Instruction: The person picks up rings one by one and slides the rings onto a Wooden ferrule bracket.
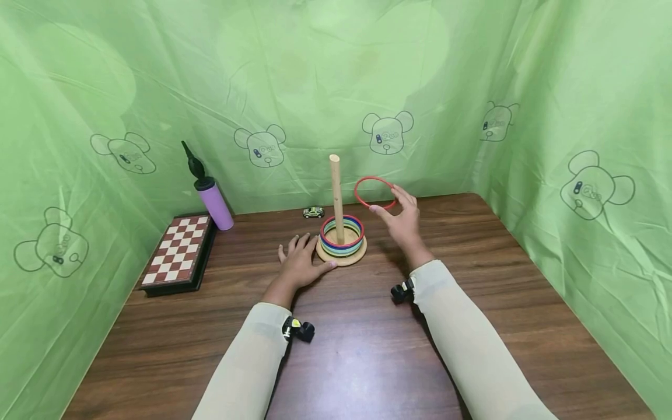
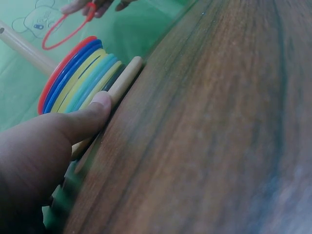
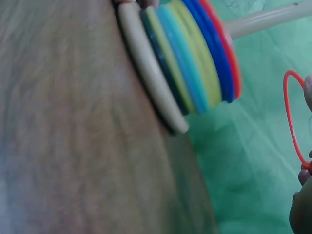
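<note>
Hands are working at a ring-stacking toy in the head view. The right hand (image 1: pixel 401 219) is pinching a red ring (image 1: pixel 374 192) by its near right edge, holding it in the air just right of the wooden peg (image 1: pixel 336 198) and below the peg's top. The left hand (image 1: pixel 301 262) is lying flat on the brown table (image 1: pixel 367 350) with fingers spread, its thumb touching the near left rim of the round wooden base (image 1: pixel 341 256). Coloured rings (image 1: pixel 342 234) are sitting stacked round the peg on that base. A chessboard (image 1: pixel 178 251) is lying at the far left, a purple pump (image 1: pixel 212 201) is standing beside it, and a small toy car (image 1: pixel 313 212) is sitting beyond the base.

Left wrist view: the thumb (image 2: pixel 87 117) is pressing against the base's edge (image 2: pixel 124 80); the ring stack (image 2: pixel 80 75) is rising above it, and the red ring (image 2: pixel 66 34) is hanging from fingertips far off.

Right wrist view: the base (image 3: pixel 148 66) and stacked rings (image 3: pixel 195 58) are filling the frame's upper part, while fingertips (image 3: pixel 304 168) at the right edge are gripping the red ring (image 3: pixel 288 114).
</note>
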`<state>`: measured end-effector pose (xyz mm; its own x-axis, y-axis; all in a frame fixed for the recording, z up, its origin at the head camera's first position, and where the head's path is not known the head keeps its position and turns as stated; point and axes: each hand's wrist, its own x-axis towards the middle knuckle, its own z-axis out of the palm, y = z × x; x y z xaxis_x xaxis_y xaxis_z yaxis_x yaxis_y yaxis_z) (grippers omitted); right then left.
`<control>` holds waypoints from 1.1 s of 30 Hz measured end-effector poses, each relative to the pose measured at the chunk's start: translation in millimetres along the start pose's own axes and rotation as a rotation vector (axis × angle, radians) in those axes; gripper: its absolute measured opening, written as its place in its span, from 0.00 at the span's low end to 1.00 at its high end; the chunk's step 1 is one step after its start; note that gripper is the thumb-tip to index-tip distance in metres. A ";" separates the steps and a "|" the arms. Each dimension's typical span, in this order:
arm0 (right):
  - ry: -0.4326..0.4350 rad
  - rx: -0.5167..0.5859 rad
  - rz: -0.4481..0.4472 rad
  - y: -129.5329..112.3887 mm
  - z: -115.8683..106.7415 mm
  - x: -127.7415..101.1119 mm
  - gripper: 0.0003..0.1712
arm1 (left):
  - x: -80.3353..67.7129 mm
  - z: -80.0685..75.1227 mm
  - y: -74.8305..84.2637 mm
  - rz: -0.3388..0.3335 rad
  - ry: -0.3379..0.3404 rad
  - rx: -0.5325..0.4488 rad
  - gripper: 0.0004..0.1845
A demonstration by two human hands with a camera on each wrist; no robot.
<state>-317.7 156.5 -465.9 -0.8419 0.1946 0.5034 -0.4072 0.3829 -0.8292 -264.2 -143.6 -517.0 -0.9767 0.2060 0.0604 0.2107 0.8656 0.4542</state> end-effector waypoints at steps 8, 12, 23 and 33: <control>0.032 0.054 -0.006 -21.5 -3.5 3.1 0.46 | -0.4 1.2 -0.4 -0.005 -0.007 0.010 0.56; 0.060 0.092 -0.025 -38.8 -6.6 3.2 0.45 | -0.8 1.7 -0.4 -0.003 -0.011 0.013 0.56; 0.082 0.147 -0.044 -86.4 -13.5 0.4 0.41 | 0.2 0.4 -1.3 -0.008 -0.007 0.010 0.56; 0.115 0.187 -0.138 -113.8 -15.5 -5.5 0.38 | 0.7 1.1 -0.7 -0.002 -0.005 0.002 0.56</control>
<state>-261.2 125.9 -370.5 -0.7322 0.2578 0.6304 -0.5829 0.2415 -0.7758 -265.0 -143.6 -518.2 -0.9768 0.2068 0.0553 0.2091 0.8669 0.4525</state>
